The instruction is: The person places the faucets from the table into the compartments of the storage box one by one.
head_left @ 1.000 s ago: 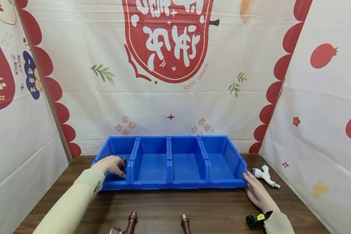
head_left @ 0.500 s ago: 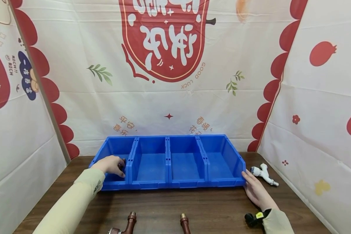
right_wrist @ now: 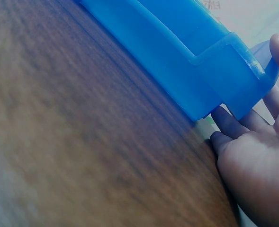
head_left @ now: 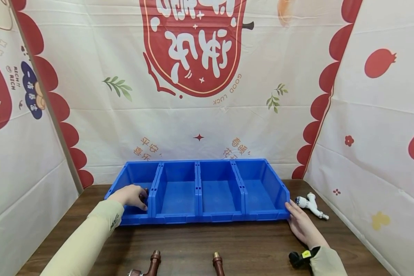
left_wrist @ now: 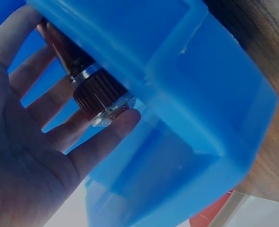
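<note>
A long blue bin unit point(head_left: 200, 219) with several compartments stands at the back of the table. My left hand point(head_left: 128, 194) reaches into its far-left compartment, palm down. There its fingers curve round a brown tap point(left_wrist: 100, 90) with a ribbed collar and a clear end, close to the divider wall; the fingertips behind it are partly hidden. In the left wrist view the palm of the left hand point(left_wrist: 30, 127) shows, away from the tap. My right hand point(head_left: 301, 226) rests with extended fingers against the right end of the bin, thumb up by the rim in the right wrist view.
On the wooden table point(head_left: 183, 239) a brown tap with a ribbed knob point(head_left: 154, 262) and another brown pipe end point(head_left: 218, 262) lie at the near edge. A white tap point(head_left: 311, 206) lies right of the bin. Printed cloth walls point(head_left: 200, 122) close off the back and sides.
The head view has shifted slightly. Both hands hold their places, left in the far-left compartment, right at the bin's right end.
</note>
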A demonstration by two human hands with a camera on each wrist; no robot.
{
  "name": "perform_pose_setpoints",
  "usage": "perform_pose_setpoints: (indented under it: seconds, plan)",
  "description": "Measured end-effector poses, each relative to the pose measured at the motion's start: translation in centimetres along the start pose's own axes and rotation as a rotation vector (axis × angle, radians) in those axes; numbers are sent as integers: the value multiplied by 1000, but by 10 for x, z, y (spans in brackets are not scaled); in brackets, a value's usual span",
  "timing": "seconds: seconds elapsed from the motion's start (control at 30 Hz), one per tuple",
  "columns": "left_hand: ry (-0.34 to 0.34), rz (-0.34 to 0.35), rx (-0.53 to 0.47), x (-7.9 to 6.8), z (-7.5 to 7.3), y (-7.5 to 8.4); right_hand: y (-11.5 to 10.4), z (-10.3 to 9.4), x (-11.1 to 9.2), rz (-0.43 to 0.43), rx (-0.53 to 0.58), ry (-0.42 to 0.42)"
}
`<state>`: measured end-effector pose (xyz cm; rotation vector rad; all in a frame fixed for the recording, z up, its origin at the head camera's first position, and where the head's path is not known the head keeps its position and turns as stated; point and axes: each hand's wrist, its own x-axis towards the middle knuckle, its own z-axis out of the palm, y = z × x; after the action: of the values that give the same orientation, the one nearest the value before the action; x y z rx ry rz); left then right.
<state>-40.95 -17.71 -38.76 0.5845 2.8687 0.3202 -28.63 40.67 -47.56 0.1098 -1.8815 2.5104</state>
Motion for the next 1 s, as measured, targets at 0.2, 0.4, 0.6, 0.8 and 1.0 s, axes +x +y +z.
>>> perform_pose_setpoints:
  seconds: [0.2, 0.4, 0.6, 0.8, 1.0]
  plan:
    - [0, -9, -10, 1, -2, -3, -5, 3, 2, -5, -12, -5]
    - [-19, -11, -24, 0, 0, -4, -6, 4, -2, 40, -17, 0]
    - [-16, -3, -25, 3, 0, -3, -6, 4, -4, 45, -17, 23]
    - [-19, -20, -25, 4, 0, -3, -6, 4, -4, 42, -22, 31]
    - [-6, -5, -22, 0, -2, -3, -6, 5, -4, 41, 0, 13]
